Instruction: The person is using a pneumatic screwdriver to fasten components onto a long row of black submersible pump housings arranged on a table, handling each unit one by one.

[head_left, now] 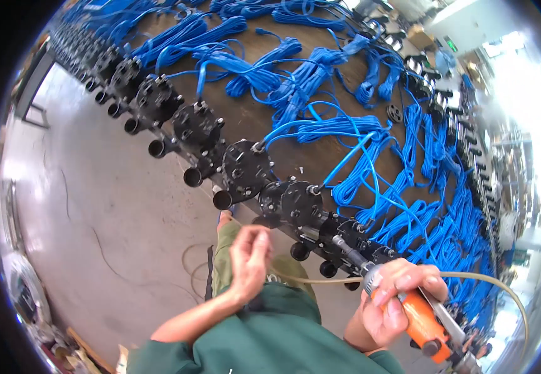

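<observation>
My right hand [401, 299] is wrapped round an orange and grey air ratchet wrench [421, 325]. Its long socket end reaches up and left to a black round-flanged housing [329, 234] at the table's near edge. A tan air hose [488, 278] runs behind this hand and curves down on the right. My left hand [251, 258] is raised just in front of the row, fingers curled together; whatever may be between them is too small to make out. Nearest to it is another black housing [295, 202], with bolts round its flange and a blue cable coming out.
Similar black housings [197, 126] with short pipe stubs line the near edge toward the far left. Bundles of blue cable [308, 78] cover much of the brown tabletop [230, 112]. A second row of black parts [463, 140] stands along the far edge. Coiled hose [24, 290] lies on the floor at left.
</observation>
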`<state>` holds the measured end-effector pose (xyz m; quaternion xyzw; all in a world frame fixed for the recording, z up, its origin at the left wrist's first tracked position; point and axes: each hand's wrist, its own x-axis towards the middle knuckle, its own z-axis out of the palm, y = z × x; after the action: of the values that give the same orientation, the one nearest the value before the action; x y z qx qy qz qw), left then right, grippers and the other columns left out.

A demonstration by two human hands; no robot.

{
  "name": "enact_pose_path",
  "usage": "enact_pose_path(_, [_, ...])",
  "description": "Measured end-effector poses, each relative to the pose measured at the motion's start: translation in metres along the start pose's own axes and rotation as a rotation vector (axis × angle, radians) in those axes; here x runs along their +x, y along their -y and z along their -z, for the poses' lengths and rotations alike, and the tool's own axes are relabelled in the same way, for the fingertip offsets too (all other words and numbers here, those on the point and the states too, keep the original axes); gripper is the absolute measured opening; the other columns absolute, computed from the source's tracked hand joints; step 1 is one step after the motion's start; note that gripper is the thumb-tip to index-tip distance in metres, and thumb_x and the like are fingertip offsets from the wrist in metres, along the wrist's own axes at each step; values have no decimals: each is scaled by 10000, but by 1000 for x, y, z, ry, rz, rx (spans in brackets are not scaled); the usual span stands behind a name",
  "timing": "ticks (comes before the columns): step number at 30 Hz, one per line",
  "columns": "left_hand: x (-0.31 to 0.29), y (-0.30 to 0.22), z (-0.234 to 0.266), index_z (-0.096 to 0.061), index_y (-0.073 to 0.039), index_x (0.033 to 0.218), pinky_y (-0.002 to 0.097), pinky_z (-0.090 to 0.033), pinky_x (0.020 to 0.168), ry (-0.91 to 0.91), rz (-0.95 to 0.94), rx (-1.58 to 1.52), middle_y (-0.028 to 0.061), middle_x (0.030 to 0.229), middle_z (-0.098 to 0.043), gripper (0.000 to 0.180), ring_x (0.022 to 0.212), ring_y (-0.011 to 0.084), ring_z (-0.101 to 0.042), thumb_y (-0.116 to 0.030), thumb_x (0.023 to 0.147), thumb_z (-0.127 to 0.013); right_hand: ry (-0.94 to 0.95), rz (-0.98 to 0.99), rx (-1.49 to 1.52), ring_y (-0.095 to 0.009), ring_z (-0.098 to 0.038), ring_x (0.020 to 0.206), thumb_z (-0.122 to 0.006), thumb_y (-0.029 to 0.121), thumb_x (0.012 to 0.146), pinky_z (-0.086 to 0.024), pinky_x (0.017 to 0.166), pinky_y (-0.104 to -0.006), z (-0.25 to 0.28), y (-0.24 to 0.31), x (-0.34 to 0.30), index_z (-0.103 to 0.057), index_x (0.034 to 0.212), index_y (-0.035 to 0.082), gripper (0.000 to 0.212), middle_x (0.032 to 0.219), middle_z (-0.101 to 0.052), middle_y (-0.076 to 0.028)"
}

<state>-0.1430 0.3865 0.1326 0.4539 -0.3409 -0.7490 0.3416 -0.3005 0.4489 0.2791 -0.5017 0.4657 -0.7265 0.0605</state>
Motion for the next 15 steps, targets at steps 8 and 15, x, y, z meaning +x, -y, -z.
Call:
enact_pose_path(8, [60,166,-33,-603,-24,1038,342,-504,705,27,625,-1064,98,898,-651,240,792,208,-599,-218,1064,-464,-53,-293,28,-112,-537,576,-584,79,746,-456,540,-245,-11,-43,-44,-539,1139,-73,423,973,-622,-155])
enact_pose_path(15, [57,153,-34,-594,-36,989,338,-496,681,32,553,-1103,106,845,-649,186,759,223,-595,-143,1039,-450,-8,-357,5,-110,-545,594,-583,74,747,-476,577,-253,-15,-63,-54,-542,1183,-73,463,1004,-640,-160])
